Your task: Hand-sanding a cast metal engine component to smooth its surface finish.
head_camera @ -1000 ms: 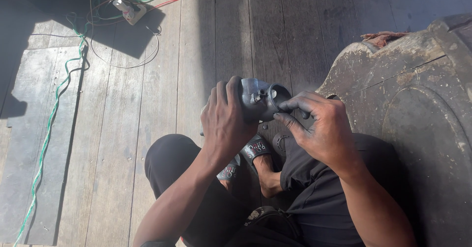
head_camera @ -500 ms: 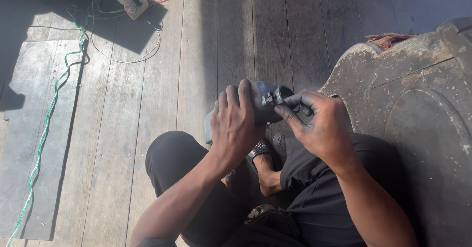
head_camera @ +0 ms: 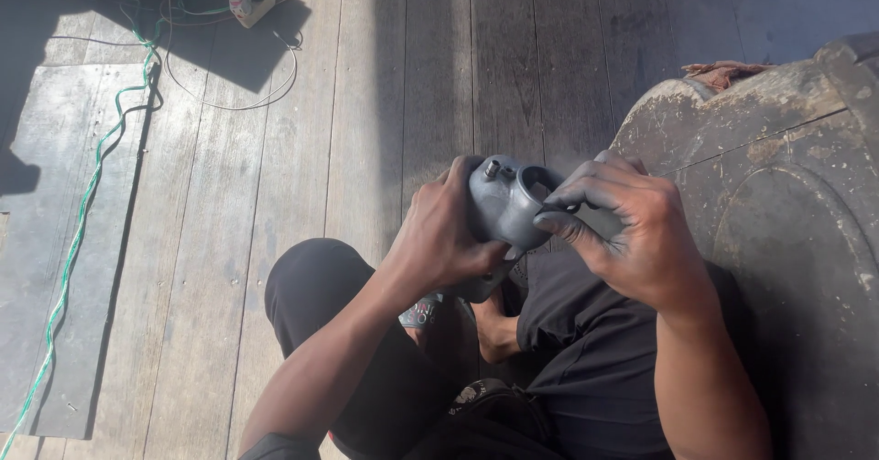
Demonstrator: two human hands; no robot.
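The grey metal casting (head_camera: 508, 208), a rounded housing with a wide round opening and a small threaded stub on top, sits between the two hands above the person's lap. The left hand (head_camera: 438, 236) wraps around its left side, fingers curled over the back and thumb pressed along the lower edge, gripping it firmly. The right hand (head_camera: 632, 231) comes in from the other side, its fingers bent and drawn together, the dusty grey fingertips (head_camera: 548, 226) pinching at the rim of the round opening; whether something small is held between them cannot be told. Both hands are smeared with grey dust. Below the hands are the person's legs in black trousers (head_camera: 330, 332), and a foot shows just beneath the left hand. Just right of the right hand lies a large, worn, rounded dark object (head_camera: 778, 204) with a scuffed surface, and a reddish rag (head_camera: 723, 73) rests on its far edge. Well beyond the left hand, on the weathered wooden plank floor (head_camera: 366, 103), a green cable (head_camera: 78, 231) snakes away toward a small power strip (head_camera: 240, 0) with thin wires looped around it.
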